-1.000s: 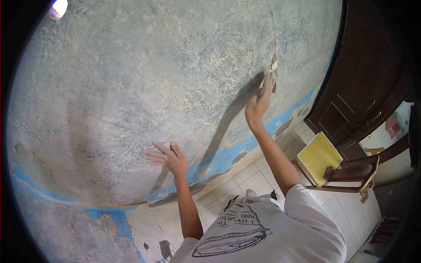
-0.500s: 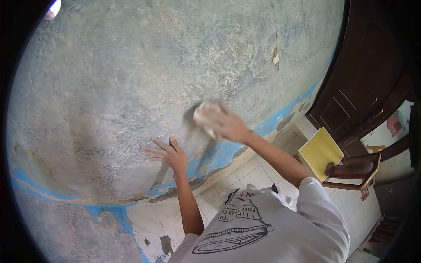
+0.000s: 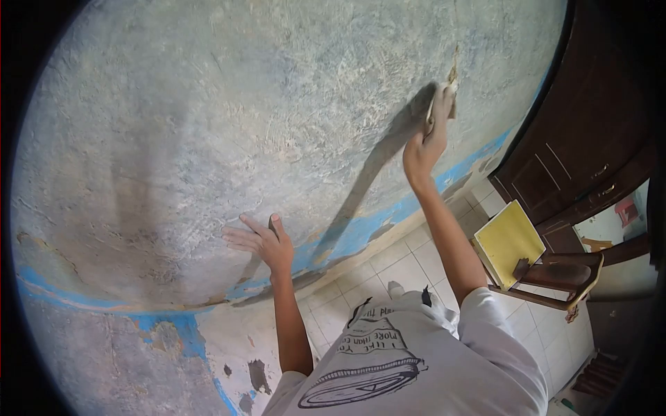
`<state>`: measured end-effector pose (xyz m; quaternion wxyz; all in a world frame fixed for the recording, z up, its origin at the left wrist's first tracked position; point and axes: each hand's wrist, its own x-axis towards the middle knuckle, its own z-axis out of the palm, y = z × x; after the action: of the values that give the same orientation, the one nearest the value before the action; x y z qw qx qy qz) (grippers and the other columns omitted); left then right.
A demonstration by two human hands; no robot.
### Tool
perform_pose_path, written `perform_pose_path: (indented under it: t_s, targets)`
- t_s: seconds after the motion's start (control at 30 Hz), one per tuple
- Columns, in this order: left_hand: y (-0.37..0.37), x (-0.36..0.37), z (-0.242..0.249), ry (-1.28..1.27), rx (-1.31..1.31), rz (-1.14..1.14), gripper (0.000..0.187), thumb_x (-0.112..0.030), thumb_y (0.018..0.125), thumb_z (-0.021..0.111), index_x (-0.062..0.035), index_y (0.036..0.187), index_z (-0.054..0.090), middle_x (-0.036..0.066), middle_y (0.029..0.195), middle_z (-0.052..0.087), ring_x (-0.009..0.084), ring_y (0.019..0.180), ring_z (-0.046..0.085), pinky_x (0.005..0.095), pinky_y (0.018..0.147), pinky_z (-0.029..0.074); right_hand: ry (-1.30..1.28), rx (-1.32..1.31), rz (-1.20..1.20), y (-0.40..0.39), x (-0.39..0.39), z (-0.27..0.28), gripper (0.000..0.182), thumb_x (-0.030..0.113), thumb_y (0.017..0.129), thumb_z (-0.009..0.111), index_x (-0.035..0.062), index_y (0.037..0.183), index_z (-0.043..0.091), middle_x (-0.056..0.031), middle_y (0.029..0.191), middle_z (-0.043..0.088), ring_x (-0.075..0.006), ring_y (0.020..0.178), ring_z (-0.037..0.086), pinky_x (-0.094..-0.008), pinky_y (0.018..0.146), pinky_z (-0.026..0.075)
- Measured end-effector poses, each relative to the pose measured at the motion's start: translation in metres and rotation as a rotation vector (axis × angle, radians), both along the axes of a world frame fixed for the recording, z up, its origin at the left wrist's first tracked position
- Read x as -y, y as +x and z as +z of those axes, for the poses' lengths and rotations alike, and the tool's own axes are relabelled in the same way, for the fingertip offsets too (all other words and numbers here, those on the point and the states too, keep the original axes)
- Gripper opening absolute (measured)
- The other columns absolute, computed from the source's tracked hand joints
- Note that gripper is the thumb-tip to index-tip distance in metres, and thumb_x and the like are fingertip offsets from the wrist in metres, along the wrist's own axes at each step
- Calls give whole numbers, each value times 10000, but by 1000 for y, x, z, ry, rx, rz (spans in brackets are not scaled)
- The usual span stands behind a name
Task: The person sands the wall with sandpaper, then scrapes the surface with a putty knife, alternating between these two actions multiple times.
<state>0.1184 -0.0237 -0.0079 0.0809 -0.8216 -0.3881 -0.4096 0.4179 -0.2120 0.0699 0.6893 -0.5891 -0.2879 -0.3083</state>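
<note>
A rough grey plaster wall [image 3: 277, 118] fills much of the head view. My right hand [image 3: 430, 145] is up at the right part of the wall, its fingers pressing a folded pale sheet [image 3: 452, 109], like sandpaper, against the surface. Just above its fingertips runs a crack with a chipped spot [image 3: 453, 73]. Lower and to the left, my left hand [image 3: 267, 241] rests against the plaster with its fingers spread, holding nothing. Below it passes a strip of blue paint [image 3: 354, 236].
On the right, a wooden chair [image 3: 576, 277] with a yellow board [image 3: 510, 243] stands on the white tiled floor [image 3: 388, 263]. Behind it is a dark wooden cabinet [image 3: 583, 118]. Peeling paint [image 3: 258, 374] shows on the lower wall.
My right hand has moved up and to the right along the wall with the folded pale sheet, reaching the crack. My left hand stays in nearly the same place.
</note>
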Motion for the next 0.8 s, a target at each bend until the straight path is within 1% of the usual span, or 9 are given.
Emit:
perform_pose_path:
  t_s: [0.1,0.13,0.23,0.33,0.4,0.5,0.63,0.73,0.8]
  targets:
    - [-4,4,-11,-6,-15,-20,864,-526,1045,410,-69,1608,-61,409,1544,-245,617,1419,-224,754,1079,-99,-408,390,-23,-18,-14,-17,525,156,981,538,60,1491,459,-182,1564,405,-341,1477,338,-491,1235,212]
    - [-4,5,-17,-3,-12,-27,868,-522,1045,418,-68,1607,-60,412,1543,-243,619,1419,-219,755,1079,-97,-661,460,260,-34,-18,-28,532,333,1003,488,81,1471,491,-183,1565,402,-346,1476,340,-496,1237,215]
    - [-11,5,-39,50,-51,-60,843,-485,1043,455,-34,1607,19,427,1549,-197,625,1426,-188,753,1087,-78,-669,723,87,-26,-26,-12,658,155,787,696,63,1419,539,-116,1499,508,-297,1437,405,-492,1158,384]
    - [-33,14,-45,-146,-135,-80,777,-426,1045,482,2,1593,135,438,1557,-140,607,1448,-146,722,1122,-35,-112,166,-81,21,-15,16,467,72,980,500,-16,1439,494,-198,1434,549,-337,1347,503,-426,1051,466]
    - [-54,23,-46,-234,-171,-131,732,-385,1045,492,17,1578,193,432,1566,-119,587,1463,-133,690,1146,-7,-57,252,-281,16,-24,22,440,212,1075,391,-1,1445,495,-200,1467,521,-362,1382,468,-491,1173,305]
    - [-76,36,-51,-319,-142,-120,691,-330,1046,503,22,1572,224,414,1579,-114,564,1478,-118,654,1171,20,-382,551,163,-44,-34,-27,475,301,1083,391,5,1433,515,-189,1480,512,-367,1413,433,-572,1224,135]
    - [-114,37,-45,-366,-61,-39,664,-277,1047,509,-1,1580,226,378,1599,-119,542,1491,-107,642,1179,34,-312,559,141,-20,-32,-22,444,205,1052,465,-56,1407,519,-212,1423,559,-343,1375,481,-518,1186,275]
    - [-131,23,-35,-312,33,-28,647,-242,1049,504,-36,1593,220,345,1619,-107,523,1500,-96,618,1188,88,-7,68,-80,-11,-30,4,516,28,1019,441,-79,1514,341,-219,1599,324,-309,1493,301,-400,1218,248]
    - [-124,13,-50,-341,111,-88,645,-231,1049,502,-52,1598,215,327,1628,-101,516,1504,-87,601,1191,123,39,94,-142,-14,-39,-3,549,-26,982,432,-81,1519,331,-236,1605,307,-340,1501,278,-398,1213,247]
